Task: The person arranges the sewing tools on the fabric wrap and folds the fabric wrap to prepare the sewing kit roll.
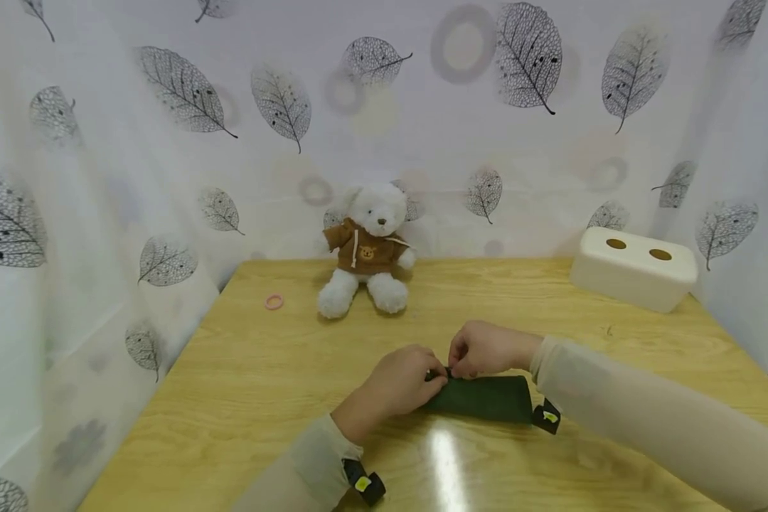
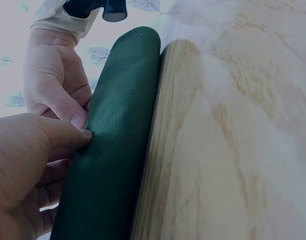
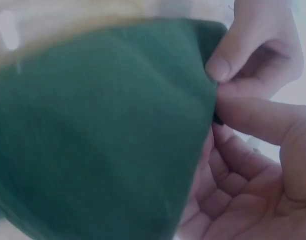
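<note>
A long dark green pouch with a fabric-like surface lies near the front of the table, its upper edge between my two hands. My left hand pinches that edge toward the pouch's left end, thumb on the green face in the left wrist view. Right beside it, my right hand pinches the same edge with thumb and fingertips. In the right wrist view, a small black tab pokes out below the thumb of my right hand. The fingers behind the pouch are partly hidden.
A white teddy bear in a brown hoodie sits at the back of the wooden table. A pink ring lies left of it. At the back right stands a cream box with two round holes. Leaf-print curtains hang behind.
</note>
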{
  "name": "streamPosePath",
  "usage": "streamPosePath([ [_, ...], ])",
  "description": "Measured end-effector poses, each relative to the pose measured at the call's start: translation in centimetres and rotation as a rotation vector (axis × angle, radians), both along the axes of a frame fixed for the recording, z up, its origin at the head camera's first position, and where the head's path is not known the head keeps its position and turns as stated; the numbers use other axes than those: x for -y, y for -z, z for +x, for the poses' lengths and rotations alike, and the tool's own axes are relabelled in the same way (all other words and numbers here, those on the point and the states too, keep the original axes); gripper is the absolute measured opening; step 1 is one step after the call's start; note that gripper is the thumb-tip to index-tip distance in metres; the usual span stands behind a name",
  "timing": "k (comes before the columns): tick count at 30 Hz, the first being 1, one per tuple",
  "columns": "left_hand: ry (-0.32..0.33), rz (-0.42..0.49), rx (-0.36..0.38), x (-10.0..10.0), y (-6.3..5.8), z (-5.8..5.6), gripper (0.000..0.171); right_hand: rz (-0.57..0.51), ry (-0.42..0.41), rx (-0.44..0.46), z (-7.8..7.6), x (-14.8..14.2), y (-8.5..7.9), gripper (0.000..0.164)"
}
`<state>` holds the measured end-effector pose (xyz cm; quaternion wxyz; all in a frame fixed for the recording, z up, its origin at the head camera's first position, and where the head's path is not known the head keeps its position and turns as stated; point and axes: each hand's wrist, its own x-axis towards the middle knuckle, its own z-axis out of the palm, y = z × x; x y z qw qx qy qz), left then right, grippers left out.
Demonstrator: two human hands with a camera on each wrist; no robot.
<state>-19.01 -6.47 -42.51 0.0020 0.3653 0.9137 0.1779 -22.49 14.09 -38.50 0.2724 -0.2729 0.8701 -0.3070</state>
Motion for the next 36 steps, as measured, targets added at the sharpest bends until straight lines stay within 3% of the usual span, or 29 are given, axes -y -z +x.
streamPosePath([
  [6,-0.065,-0.001,-0.016,-0.3,0.1,0.3,0.015,-0.026,0.018,-0.042,1.0,0.2,0.3,0.002],
  [11,-0.089,0.012,-0.033,-0.4,0.2,0.4,0.012,-0.009,0.025,-0.069,1.6,0.5,0.4,0.006],
  [26,-0.061,0.002,-0.169,-0.4,0.3,0.4,0.011,-0.003,0.013,-0.23,2.7,1.0,0.8,0.003],
  [33,-0.059,0.027,-0.179,-0.3,0.2,0.3,0.01,-0.01,-0.026,-0.314,3.0,1.2,1.0,0.003],
  [36,-0.038,0.039,-0.145,-0.1,0.3,0.1,0.011,-0.013,-0.014,-0.336,3.0,1.2,1.3,0.004],
])
